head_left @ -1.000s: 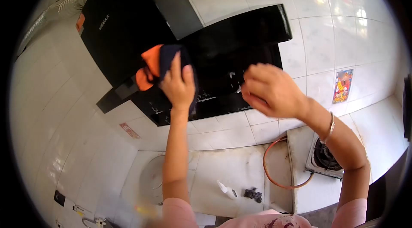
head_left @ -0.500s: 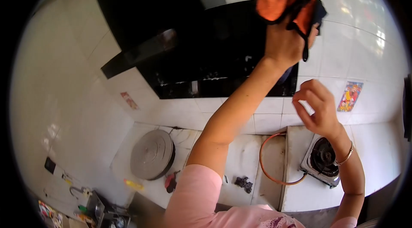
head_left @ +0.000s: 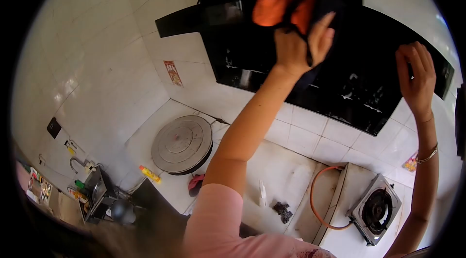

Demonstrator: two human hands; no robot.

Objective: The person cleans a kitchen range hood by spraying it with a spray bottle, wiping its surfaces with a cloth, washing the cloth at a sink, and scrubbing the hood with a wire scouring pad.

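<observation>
My left hand [head_left: 296, 49] is closed on an orange and black cloth [head_left: 272, 10] and presses it to the front of the black range hood [head_left: 349, 54]. The cloth's dark part spreads past my fingers and is blurred. White smears and streaks show along the hood's lower panel. My right hand [head_left: 418, 76] is raised in front of the hood's right end, fingers loosely curled, the thumb apart from them and nothing visible in it. I cannot tell whether it touches the hood.
On the tiled counter below are a round grey lid [head_left: 182, 144], a yellow tube [head_left: 150, 174], a maroon cloth [head_left: 196, 184], a dark scouring pad [head_left: 282, 212] and a gas stove [head_left: 374, 209] with an orange hose [head_left: 318, 199]. A sink [head_left: 99, 190] is at far left.
The view has swung right. My left hand with the cloth has moved left along the hood, away from its right end. My right hand has risen from below the hood to its right end.
</observation>
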